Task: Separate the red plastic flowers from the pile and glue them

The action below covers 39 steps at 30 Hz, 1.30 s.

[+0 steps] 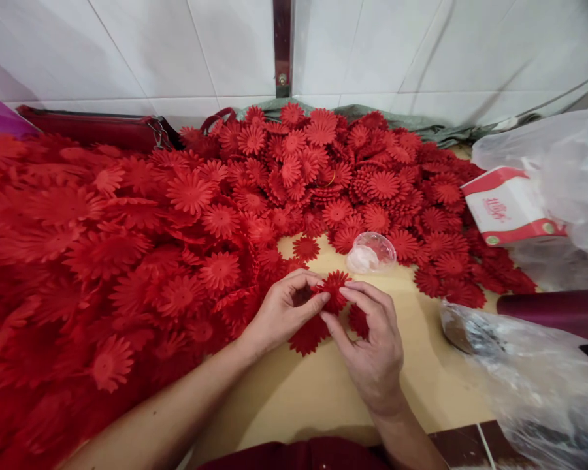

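Observation:
A red artificial flower (335,284) with narrow petals is held up between my two hands over the tabletop. My left hand (290,301) pinches its left side between thumb and fingers. At the right side, the fingertips of my right hand (375,333) close on the petals, its thumb lower down. Fingertips partly cover the flower's centre. Below my hands lies a loose red flower piece (308,336), with another flower piece (359,320) half hidden behind my right thumb. A single small flower (306,248) rests just beyond.
Heaps of red flowers (191,192) spread across the left and back of the yellow table (421,365). A small clear plastic cup (371,253) stands beyond my right hand. To the right are a red-and-white box (512,207), plastic bags (543,385) and a dark purple cylinder (558,315).

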Motion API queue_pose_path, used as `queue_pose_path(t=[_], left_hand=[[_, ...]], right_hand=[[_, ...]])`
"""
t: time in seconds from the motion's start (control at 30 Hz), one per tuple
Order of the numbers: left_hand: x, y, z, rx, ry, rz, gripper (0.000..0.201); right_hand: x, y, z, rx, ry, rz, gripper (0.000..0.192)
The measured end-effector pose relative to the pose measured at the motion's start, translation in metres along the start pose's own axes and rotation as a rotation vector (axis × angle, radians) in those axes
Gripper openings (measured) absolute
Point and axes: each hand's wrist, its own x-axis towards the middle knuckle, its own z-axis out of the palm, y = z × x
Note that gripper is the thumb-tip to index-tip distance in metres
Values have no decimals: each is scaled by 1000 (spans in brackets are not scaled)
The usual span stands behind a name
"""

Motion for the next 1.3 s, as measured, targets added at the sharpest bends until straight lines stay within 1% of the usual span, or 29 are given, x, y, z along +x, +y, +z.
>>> queue_pose_path(t=[0.07, 0.2, 0.37, 0.47, 0.6, 0.77, 0.87, 1.03, 1.1, 1.2, 1.3], left_hand=[[0, 1, 0, -16, 7, -7, 17], [0, 5, -2, -20, -37, 22, 8], [0, 4, -1, 0, -65, 44, 5], [0, 1, -1, 26, -62, 56, 12], [1, -1, -3, -17, -52, 8, 22], [1, 1, -5, -47, -54, -22, 29], [0, 3, -5, -43, -59, -18, 29], [-1, 3, -4, 6, -21, 28, 27], [-1, 3, -4, -8, -22, 35, 27], [0, 2, -4, -62, -80, 28, 27], [0, 2, -5, -65, -147, 20, 22]], right_hand=[[0, 0, -1, 11, -5, 0, 34], [0, -1, -1, 38, 0, 2, 32], [0, 0, -1, 69, -12, 8, 33], [1, -1, -1, 69, -12, -1, 32], [1, -2, -2, 61, 0, -11, 31], [1, -2, -2, 72, -40, 7, 25], [0, -1, -3, 88, -66, 41, 21], [-1, 1, -5, 139, -110, 74, 18], [-1, 3, -5, 166, -111, 88, 15], [-2, 4, -6, 241, -92, 159, 14], [-3, 5, -8, 369, -87, 284, 8]])
